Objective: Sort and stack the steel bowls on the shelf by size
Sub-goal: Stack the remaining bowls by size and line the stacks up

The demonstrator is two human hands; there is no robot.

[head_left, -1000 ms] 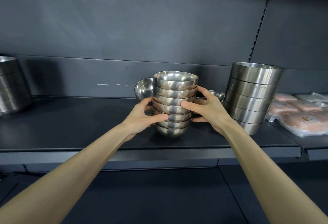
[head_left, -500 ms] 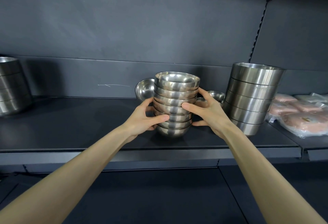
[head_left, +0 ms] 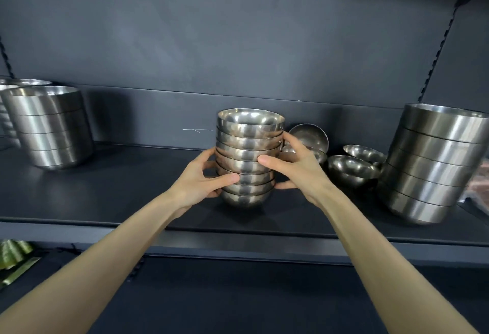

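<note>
Bowls (head_left: 248, 156) (small, stacked) stand on dark shelf (head_left: 111, 188); left hand (head_left: 203, 181) and right hand (head_left: 296, 167) grip them.

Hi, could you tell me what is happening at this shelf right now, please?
A person is sorting steel bowls. Both hands grip a stack of small bowls from either side, the left hand low, the right hand a little higher. The stack looks to rest on the dark shelf. A few loose small bowls lie behind the right hand, and stacks of large bowls stand at the right and left.
</note>
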